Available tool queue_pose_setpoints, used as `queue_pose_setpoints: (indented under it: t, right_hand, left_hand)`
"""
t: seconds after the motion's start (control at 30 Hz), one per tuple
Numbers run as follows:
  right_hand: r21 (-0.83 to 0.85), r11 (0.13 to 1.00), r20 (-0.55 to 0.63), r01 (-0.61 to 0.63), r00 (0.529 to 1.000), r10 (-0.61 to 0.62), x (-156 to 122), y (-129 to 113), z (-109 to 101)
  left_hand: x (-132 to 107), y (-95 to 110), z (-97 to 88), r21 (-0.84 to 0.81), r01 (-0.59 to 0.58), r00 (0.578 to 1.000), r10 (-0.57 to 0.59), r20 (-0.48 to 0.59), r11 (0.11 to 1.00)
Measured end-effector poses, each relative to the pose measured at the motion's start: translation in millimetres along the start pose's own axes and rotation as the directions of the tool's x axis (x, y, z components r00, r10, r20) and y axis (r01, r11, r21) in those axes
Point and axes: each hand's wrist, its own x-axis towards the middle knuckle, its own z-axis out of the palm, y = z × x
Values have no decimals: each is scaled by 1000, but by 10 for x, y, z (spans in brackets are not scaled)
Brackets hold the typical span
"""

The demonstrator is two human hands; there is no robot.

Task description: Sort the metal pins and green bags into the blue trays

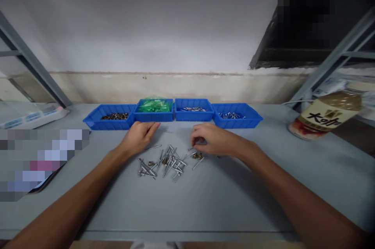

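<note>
At the worktop's (187, 210) left edge lies a blurred-out flat object (43, 159), with a white power strip (38, 116) behind it. Along the back edge stand 4 blue bins: the 1st (90, 122) holds brown metal bits, the 2nd (154, 117) green plastic bags, the 3rd (193, 117) and 4th (252, 118) silver pins.

The left hand (140, 137) has its fingers drawn together, pointing toward the back edge; whether it grips anything I cannot tell. Just beside it, 1 loose pin (153, 147) lies nearly parallel to that edge.

Mid-worktop is the pin pile (172, 161), axes crossing; its left pins slant from back left to front right. At its right, 1 pin (198, 163) runs front left to back right, near brown fittings (197, 156).

The right hand (209, 138) curls above these, its grip unclear. A tilted bottle (328, 116) is toward the right edge.
</note>
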Motion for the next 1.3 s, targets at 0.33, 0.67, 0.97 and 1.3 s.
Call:
queue_pose_setpoints:
  t: [0.33, 0.67, 0.97, 1.3]
  right_hand:
    - [498, 864, -241, -76, 945, 223, 168, -1, 260]
    - [920, 319, -371, 229, 775, 511, 285, -26, 242]
    - [910, 270, -413, 313, 734, 540, 248, -133, 157]
    - [775, 564, -596, 286, 630, 498, 173, -163, -15]
  left_hand:
    - [-14, -39, 52, -15, -15, 1000, 15, 15, 1000]
    - [-54, 42, 13, 105, -91, 991, 80, 105, 990]
    - [-72, 76, 43, 95, -131, 989, 123, 85, 987]
    - [-56, 109, 79, -4, -155, 986, 155, 66, 988]
